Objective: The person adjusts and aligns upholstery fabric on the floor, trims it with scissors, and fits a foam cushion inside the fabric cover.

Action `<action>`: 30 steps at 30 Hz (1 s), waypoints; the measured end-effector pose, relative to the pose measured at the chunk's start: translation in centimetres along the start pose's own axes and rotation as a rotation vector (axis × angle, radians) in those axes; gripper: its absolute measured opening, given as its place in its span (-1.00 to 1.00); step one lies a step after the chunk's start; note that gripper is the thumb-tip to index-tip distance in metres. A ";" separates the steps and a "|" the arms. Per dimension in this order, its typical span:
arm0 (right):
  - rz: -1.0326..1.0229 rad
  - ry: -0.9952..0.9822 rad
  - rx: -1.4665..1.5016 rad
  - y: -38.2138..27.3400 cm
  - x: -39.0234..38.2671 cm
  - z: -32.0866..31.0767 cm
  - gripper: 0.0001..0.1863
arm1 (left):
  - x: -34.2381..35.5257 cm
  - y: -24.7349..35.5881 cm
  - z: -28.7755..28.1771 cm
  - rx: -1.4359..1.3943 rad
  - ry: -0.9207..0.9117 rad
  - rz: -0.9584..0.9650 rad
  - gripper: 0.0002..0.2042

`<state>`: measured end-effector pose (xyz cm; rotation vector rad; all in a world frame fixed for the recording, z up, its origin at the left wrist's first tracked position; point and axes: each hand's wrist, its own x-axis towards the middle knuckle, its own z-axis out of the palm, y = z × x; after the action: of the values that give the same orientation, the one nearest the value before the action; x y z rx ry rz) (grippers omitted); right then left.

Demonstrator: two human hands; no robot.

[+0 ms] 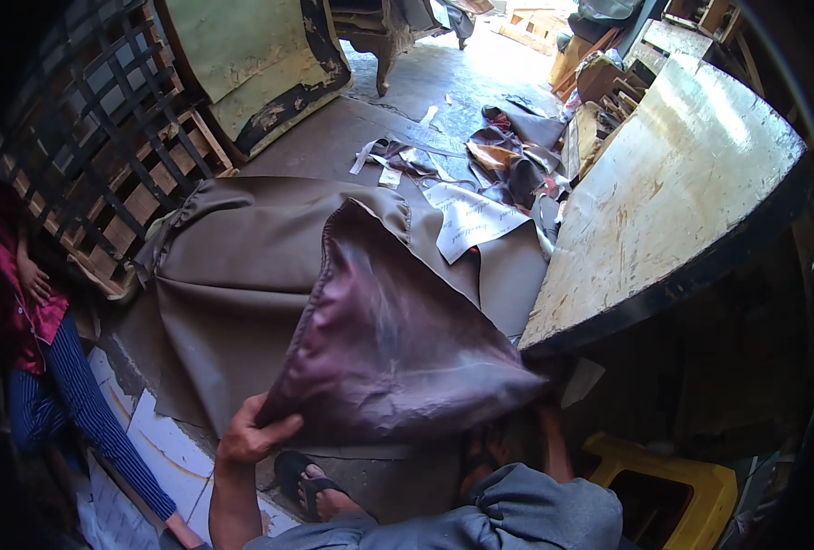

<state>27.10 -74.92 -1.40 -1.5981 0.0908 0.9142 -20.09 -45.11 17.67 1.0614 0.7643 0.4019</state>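
My left hand (253, 431) pinches the lower left edge of a maroon, glossy leatherette piece (379, 339), thumb on top. A gathered, stitched seam runs up its left side to a raised tip. My right hand (550, 423) reaches the piece's right corner, where shadow and the material hide its fingers. Behind and to the left, a large brown leatherette sheet (233, 247) lies spread in folds over the floor, partly covered by the maroon piece.
A webbed wooden frame (118, 156) and a worn padded panel (269, 64) stand at left. A large board (664, 192) leans at right, above a yellow plastic stool (700, 486). Scraps (512, 160) litter the far floor. A person in striped trousers (95, 412) is at left.
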 end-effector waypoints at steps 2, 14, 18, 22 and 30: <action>-0.024 -0.006 -0.114 0.4 1.4 1.0 -0.42 | -0.8 -1.5 -0.5 -0.225 0.218 0.175 -0.58; 0.007 -0.574 -0.214 -3.7 -6.8 12.3 -0.62 | -10.0 -2.8 -20.9 -0.411 0.612 0.538 -0.58; 0.006 -0.859 -0.327 -2.9 -6.4 20.5 -0.62 | -11.7 -6.0 -34.9 -0.418 0.757 0.405 -0.49; 0.028 -0.736 -0.570 6.9 -0.3 23.3 -0.60 | -6.1 -13.9 -39.7 0.183 1.255 0.032 -0.55; 0.017 -0.643 -0.769 6.9 -2.1 22.8 -0.61 | -5.5 -17.3 -39.7 0.011 1.234 0.042 -0.57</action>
<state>10.60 -57.88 -4.70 -1.8899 -0.7814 1.5483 -53.80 -31.35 -6.45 0.7597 1.8222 1.1233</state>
